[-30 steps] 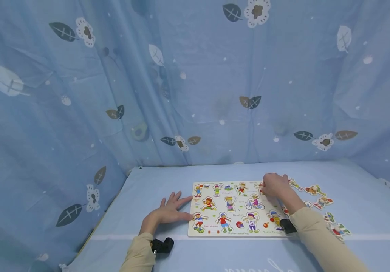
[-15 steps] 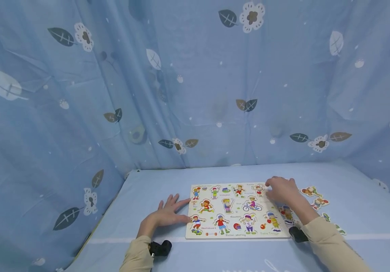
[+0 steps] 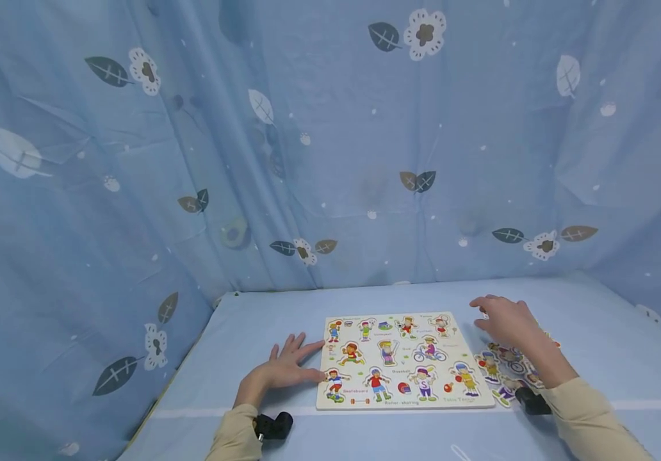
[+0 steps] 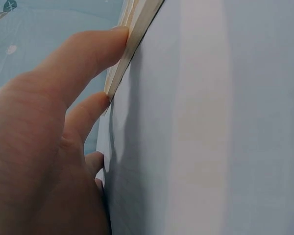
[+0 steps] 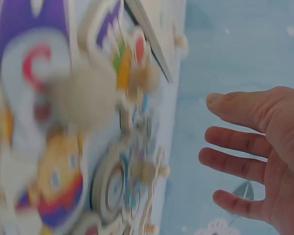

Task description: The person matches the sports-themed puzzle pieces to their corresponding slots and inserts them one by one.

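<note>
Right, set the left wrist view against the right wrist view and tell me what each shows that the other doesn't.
Only the left wrist view: the left hand, its thumb and index finger touching the puzzle board at its edge.

Only the right wrist view: the right hand, holding nothing, and beside it knobbed sports-figure puzzle pieces, partly blurred.

Both: a blue leaf-printed curtain.

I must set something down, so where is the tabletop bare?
Bare tabletop shows between the puzzle board and the curtain, and along the near side. Loose pieces and the right hand crowd the space right of the board; the left hand touches its left edge.
</note>
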`<action>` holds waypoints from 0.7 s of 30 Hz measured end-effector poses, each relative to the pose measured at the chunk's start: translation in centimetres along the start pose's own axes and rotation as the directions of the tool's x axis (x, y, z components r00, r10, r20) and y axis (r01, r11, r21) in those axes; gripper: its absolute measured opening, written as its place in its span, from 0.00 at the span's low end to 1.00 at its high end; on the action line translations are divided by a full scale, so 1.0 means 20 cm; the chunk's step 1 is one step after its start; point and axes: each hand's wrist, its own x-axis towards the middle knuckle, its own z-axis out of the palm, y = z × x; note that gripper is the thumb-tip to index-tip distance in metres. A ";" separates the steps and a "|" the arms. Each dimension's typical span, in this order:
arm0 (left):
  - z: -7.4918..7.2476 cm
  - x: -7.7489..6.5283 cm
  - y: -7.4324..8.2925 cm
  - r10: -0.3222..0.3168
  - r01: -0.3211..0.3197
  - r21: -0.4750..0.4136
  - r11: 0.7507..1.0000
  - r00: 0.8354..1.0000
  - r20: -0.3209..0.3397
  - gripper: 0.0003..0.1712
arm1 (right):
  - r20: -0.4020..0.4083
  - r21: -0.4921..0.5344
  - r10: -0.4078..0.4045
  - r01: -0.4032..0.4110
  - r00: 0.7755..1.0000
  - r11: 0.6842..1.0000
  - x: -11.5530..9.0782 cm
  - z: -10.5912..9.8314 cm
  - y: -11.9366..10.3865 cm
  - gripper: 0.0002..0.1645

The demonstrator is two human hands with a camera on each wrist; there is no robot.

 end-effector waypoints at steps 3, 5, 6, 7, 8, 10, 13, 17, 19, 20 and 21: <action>0.01 0.01 0.01 0.004 -0.004 0.005 1.000 1.000 0.008 0.47 | 0.004 0.028 0.030 -0.030 1.000 0.999 -0.04 -0.03 0.08 0.23; 0.00 0.01 0.00 0.003 -0.003 0.003 1.000 1.000 0.012 0.48 | 0.019 0.049 0.054 -0.055 0.998 0.997 -0.06 -0.04 0.14 0.24; 0.00 0.01 0.00 0.004 -0.004 0.004 1.000 1.000 0.013 0.48 | 0.025 0.058 0.066 -0.068 0.997 0.996 -0.07 -0.05 0.17 0.24; -0.01 0.01 0.00 0.005 -0.005 0.004 1.000 1.000 0.013 0.48 | 0.037 0.065 0.078 -0.080 0.996 0.995 -0.07 -0.05 0.19 0.24; -0.01 0.00 0.00 0.003 -0.003 0.004 1.000 1.000 0.013 0.48 | 0.048 0.077 0.093 -0.097 0.994 0.992 -0.07 -0.06 0.21 0.25; -0.02 0.00 -0.01 0.002 -0.002 0.002 1.000 1.000 0.008 0.48 | 0.061 0.098 0.124 -0.130 0.990 0.987 -0.07 -0.08 0.26 0.27; -0.02 0.00 -0.02 -0.003 0.003 0.000 1.000 1.000 0.004 0.49 | 0.084 0.126 0.163 -0.172 0.983 0.977 -0.07 -0.10 0.31 0.28; -0.02 0.01 -0.03 -0.006 0.006 -0.011 1.000 1.000 0.006 0.49 | 0.123 0.153 0.174 -0.192 0.977 0.969 -0.07 -0.08 0.38 0.25; -0.01 0.02 -0.03 -0.004 0.004 -0.012 1.000 1.000 0.012 0.49 | 0.153 0.168 0.174 -0.200 0.973 0.965 -0.07 -0.06 0.42 0.23; -0.01 0.02 -0.03 -0.002 0.002 -0.012 1.000 1.000 0.016 0.49 | 0.171 0.175 0.178 -0.207 0.969 0.963 -0.08 -0.05 0.43 0.21; -0.01 0.02 -0.03 0.001 0.000 -0.012 1.000 1.000 0.020 0.49 | 0.187 0.183 0.182 -0.216 0.965 0.959 -0.08 -0.04 0.44 0.20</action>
